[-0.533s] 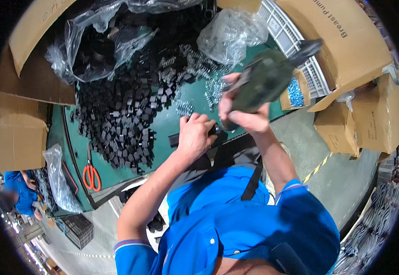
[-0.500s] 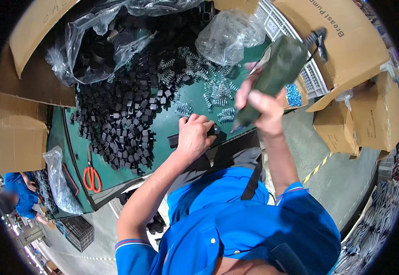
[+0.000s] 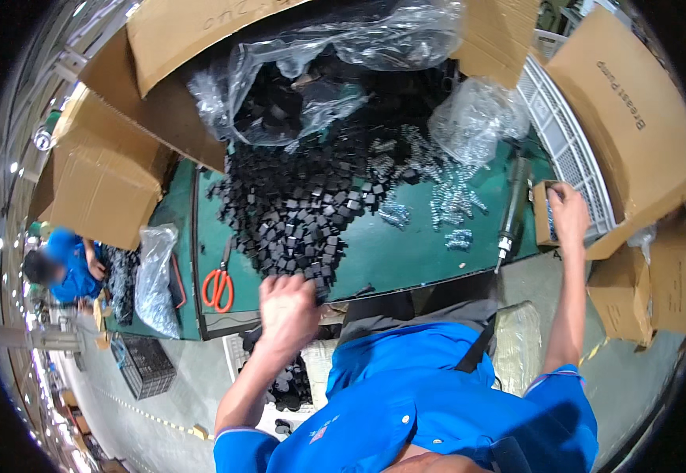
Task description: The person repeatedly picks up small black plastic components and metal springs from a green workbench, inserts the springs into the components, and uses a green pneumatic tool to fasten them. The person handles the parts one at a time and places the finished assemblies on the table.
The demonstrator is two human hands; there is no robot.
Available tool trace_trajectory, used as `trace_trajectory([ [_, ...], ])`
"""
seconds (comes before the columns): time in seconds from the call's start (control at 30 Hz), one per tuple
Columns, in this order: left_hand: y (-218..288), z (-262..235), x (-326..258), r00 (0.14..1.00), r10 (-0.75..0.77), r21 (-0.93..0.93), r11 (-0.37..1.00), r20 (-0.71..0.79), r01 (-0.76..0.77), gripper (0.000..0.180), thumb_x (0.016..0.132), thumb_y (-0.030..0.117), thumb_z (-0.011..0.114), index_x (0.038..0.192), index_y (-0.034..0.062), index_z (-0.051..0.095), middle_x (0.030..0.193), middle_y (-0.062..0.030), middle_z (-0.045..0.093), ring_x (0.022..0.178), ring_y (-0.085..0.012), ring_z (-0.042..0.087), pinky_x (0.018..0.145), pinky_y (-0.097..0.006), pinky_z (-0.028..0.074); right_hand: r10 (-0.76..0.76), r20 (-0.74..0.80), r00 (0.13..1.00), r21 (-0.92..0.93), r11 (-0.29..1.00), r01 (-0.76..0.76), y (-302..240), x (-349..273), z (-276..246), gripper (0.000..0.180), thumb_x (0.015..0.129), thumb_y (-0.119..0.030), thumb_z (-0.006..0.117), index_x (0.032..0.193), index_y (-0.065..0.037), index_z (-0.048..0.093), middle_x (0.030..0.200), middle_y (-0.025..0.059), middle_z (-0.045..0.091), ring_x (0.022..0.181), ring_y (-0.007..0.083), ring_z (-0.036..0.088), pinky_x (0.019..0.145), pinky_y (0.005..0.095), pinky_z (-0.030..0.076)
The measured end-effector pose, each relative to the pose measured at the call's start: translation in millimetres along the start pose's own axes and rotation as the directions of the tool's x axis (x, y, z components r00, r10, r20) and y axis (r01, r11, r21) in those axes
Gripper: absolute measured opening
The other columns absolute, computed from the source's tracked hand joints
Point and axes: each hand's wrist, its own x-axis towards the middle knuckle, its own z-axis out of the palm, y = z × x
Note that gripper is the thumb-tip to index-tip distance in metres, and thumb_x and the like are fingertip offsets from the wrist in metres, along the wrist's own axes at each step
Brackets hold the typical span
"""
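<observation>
- The left hand point(image 3: 286, 306) hovers blurred over the near edge of the green surface point(image 3: 406, 252), at the fringe of the heap of small black square parts point(image 3: 296, 213); whether its grip is wide or closed on a part I cannot tell.
- The right hand point(image 3: 570, 214) is stretched out to the far right, fingers curled into a small open cardboard box point(image 3: 542, 213); its grip looks narrow, but what it holds, if anything, is hidden.
- Just beside that box a long grey-green power screwdriver point(image 3: 512, 206) lies on the surface, tip toward the person, touched by neither hand.
- Between the hands lie loose metal springs point(image 3: 449, 201), some spilling from a clear bag point(image 3: 477, 118).
- Orange-handled scissors point(image 3: 218, 285) lie well to the left.
- Judgement: this looks like a fetching step, each hand gathering a piece; the next move calls for bringing both together at the near edge.
</observation>
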Motion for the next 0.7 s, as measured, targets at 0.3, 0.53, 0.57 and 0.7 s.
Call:
trace_trajectory([
  [0.3, -109.8, 23.4, -24.9, 0.908, -0.404, -0.025, 0.912, 0.111, 0.409, 0.034, 0.082, 0.031, 0.076, 0.106, 0.0076, 0.071, 0.086, -0.0165, 0.069, 0.081, -0.0345, 0.069, 0.073, -0.045, 0.055, -0.015, 0.058, 0.998, -0.189, 0.982, 0.026, 56.0, 8.7, 29.8, 0.015, 0.082, -0.011, 0.066, 0.092, -0.002, 0.058, 0.087, 0.0235, 0.067, 0.087, 0.044, 0.063, 0.073, 0.0525, 0.047],
  [0.53, -191.7, 57.9, 241.5, 0.778, -0.497, -0.659, 0.738, -0.385, 0.145, 0.039, 0.085, 0.026, 0.071, 0.11, -0.0026, 0.065, 0.095, -0.0222, 0.071, 0.089, -0.0306, 0.07, 0.08, -0.039, 0.053, 0.018, -0.041, 0.999, -0.113, 0.993, -0.023, 61.6, 2.1, 39.6, 0.014, 0.09, -0.015, 0.062, 0.094, -0.003, 0.058, 0.089, 0.0225, 0.067, 0.087, 0.043, 0.063, 0.075, 0.0518, 0.046],
  [0.57, -221.6, 73.8, 276.0, 0.68, -0.546, -0.691, 0.718, -0.488, 0.08, 0.042, 0.084, 0.027, 0.073, 0.112, -0.003, 0.065, 0.101, -0.0253, 0.07, 0.096, -0.0351, 0.07, 0.084, -0.041, 0.052, 0.019, -0.066, 0.998, -0.057, 0.998, -0.022, 60.7, 3.9, 43.3, 0.014, 0.091, -0.016, 0.062, 0.096, -0.002, 0.059, 0.09, 0.0228, 0.067, 0.088, 0.0432, 0.063, 0.075, 0.0518, 0.046],
  [0.7, -223.4, 52.3, 375.4, 0.654, -0.56, -0.585, 0.782, -0.508, 0.215, 0.056, 0.077, 0.03, 0.078, 0.122, -0.0002, 0.063, 0.109, -0.0267, 0.068, 0.104, -0.043, 0.065, 0.089, -0.045, 0.051, 0.122, -0.167, 0.978, 0.293, 0.954, -0.069, 78.1, -11.4, 34.5, 0.013, 0.094, -0.015, 0.062, 0.095, -0.002, 0.059, 0.089, 0.0147, 0.065, 0.077, 0.0295, 0.062, 0.068, 0.042, 0.047],
])
